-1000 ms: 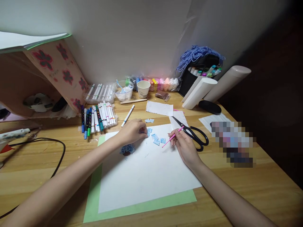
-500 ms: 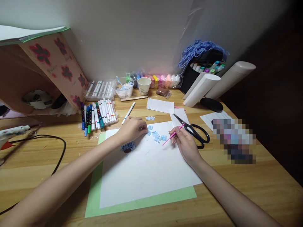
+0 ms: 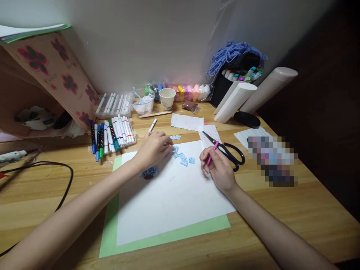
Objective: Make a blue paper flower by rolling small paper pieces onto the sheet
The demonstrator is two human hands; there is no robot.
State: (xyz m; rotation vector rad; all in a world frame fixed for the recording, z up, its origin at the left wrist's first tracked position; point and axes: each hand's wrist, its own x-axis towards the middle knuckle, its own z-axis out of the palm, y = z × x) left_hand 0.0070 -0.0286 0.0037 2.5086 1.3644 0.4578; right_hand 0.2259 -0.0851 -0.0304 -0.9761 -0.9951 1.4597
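A white sheet lies on a green sheet on the wooden desk. Several small blue paper pieces are scattered near the white sheet's far edge. My left hand rests there with its fingers curled, the fingertips pinching at the blue pieces. A small blue and dark clump sits on the sheet just under that wrist. My right hand is closed round a thin pink stick, held near upright beside the blue pieces.
Black scissors lie right of my right hand. Markers are spread at the left, with a marker tray, plastic bowl, paper cup and coloured clay packs along the wall. A black cable crosses the left side.
My right hand has tilted the pink stick from slanting towards the blue pieces to nearly upright. My left hand stays on the blue pieces. The view has shifted slightly.
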